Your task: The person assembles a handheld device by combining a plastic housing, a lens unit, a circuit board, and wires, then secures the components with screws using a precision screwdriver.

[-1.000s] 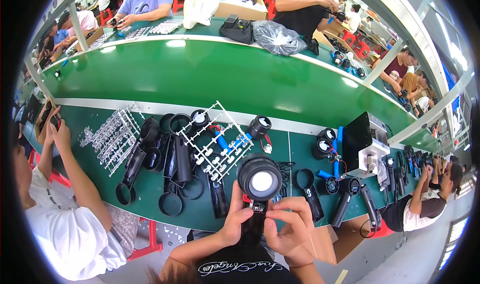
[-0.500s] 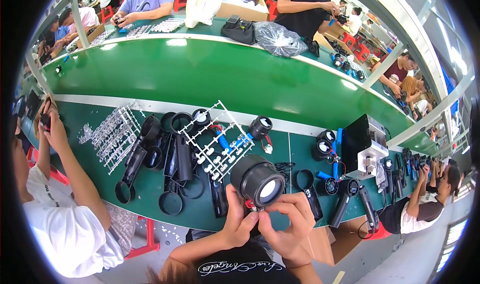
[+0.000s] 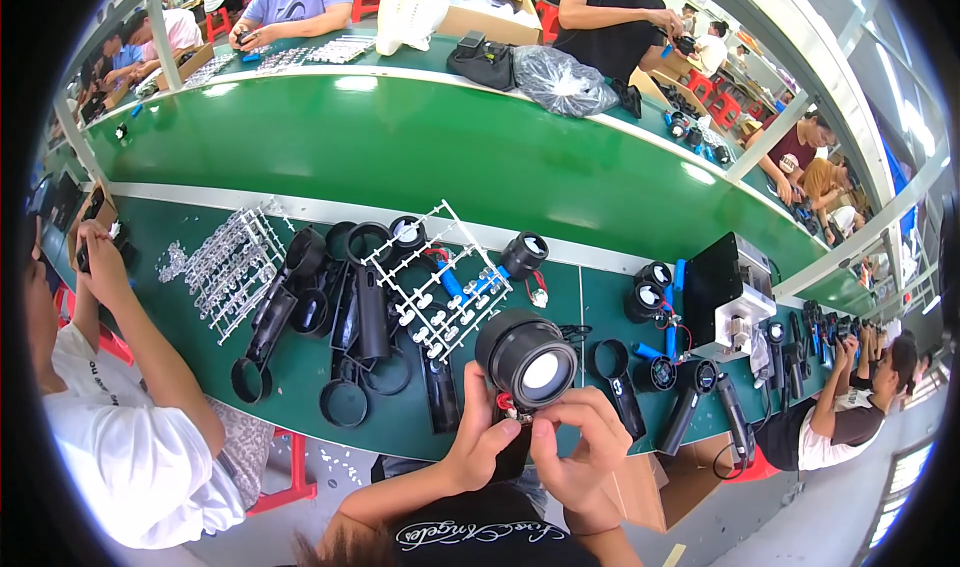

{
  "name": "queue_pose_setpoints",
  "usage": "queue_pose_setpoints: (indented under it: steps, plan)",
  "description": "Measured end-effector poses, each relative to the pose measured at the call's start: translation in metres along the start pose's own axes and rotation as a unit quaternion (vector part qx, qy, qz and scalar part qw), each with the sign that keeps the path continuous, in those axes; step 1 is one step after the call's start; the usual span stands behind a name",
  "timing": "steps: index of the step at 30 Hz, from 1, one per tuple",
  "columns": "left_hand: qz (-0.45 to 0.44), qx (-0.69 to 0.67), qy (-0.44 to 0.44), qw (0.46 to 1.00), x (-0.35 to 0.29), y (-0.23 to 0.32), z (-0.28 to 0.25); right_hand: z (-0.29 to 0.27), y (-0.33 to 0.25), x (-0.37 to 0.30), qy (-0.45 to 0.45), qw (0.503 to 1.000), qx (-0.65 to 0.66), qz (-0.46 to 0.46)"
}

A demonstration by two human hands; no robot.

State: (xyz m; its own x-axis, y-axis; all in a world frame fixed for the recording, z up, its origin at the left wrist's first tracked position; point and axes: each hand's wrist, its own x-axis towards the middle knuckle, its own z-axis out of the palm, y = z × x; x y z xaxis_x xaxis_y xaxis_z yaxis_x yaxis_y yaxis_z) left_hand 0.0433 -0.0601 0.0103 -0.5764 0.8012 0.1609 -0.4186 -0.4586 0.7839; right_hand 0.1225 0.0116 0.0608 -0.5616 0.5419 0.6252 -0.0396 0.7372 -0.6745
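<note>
In front of my chest is a round black cylindrical housing [image 3: 505, 345] with a white disc in its end face, tilted toward me. My left hand [image 3: 478, 445] is closed around its lower left side. Just under the rim, red wires [image 3: 507, 403] run to a small part [image 3: 522, 417] between my two hands. The fingertips of my right hand [image 3: 582, 445] are pinched at that small part, whose details are too small to make out. Behind the housing lies a white plastic sprue frame [image 3: 415, 255] with small clear pieces, resting over black handle shells [image 3: 370, 317] and a blue cylinder [image 3: 450, 285].
Another sprue stack [image 3: 235, 272] lies at the left. A similar black housing [image 3: 523, 255] stands beyond mine. To the right are black handles [image 3: 688, 407], blue cylinders and a black-and-silver machine [image 3: 735, 292]. Co-workers sit on both sides; a green divider [image 3: 350, 147] runs behind.
The black housing has shifted slightly right with my left hand, and its white face has turned a little. My right fingertips stay at the small wired part. The left co-worker's hands moved slightly.
</note>
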Motion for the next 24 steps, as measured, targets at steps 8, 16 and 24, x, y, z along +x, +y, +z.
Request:
queue_pose_setpoints:
  steps: [8,16,24]
  plan:
    - [-0.043,-0.024,-0.026,0.998,0.002,0.000,-0.001,-0.001,0.002,-0.002,-0.003,1.000,0.000,0.027]
    - [-0.105,-0.165,-0.080,0.977,0.008,0.003,-0.005,-0.008,0.027,-0.025,0.053,0.990,0.099,0.086]
    - [-0.113,-0.232,-0.126,0.958,0.018,0.011,-0.015,-0.015,0.041,-0.054,-0.261,0.941,0.125,0.174]
